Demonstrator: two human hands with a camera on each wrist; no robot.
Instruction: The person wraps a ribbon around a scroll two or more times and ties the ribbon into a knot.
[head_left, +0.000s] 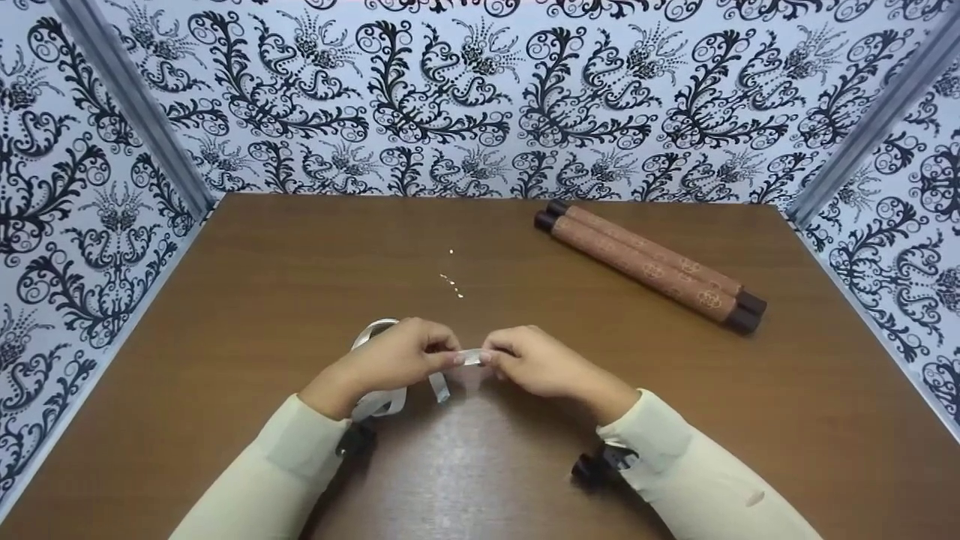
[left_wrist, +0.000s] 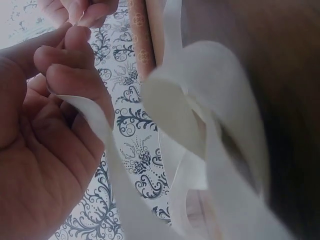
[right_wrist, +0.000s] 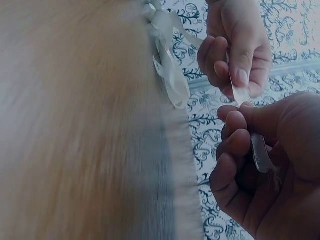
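A short stretch of white ribbon (head_left: 472, 358) spans the small gap between my two hands. My left hand (head_left: 409, 351) pinches it between thumb and fingers, and the ribbon runs on through that palm. My right hand (head_left: 536, 361) pinches the same strip near its end; a frayed tip (right_wrist: 261, 155) sticks out below the thumb in the right wrist view. Loose loops of the ribbon (left_wrist: 215, 75) lie on the table beside and beneath my left hand, partly hidden by it in the head view. Another ribbon tail (head_left: 439, 388) shows just right of those loops.
Two brown patterned rolls with dark ends (head_left: 645, 266) lie side by side at the back right of the wooden table (head_left: 300, 262). Several tiny pale scraps (head_left: 451, 283) are scattered beyond my hands. Patterned walls (head_left: 480, 97) enclose the back and sides.
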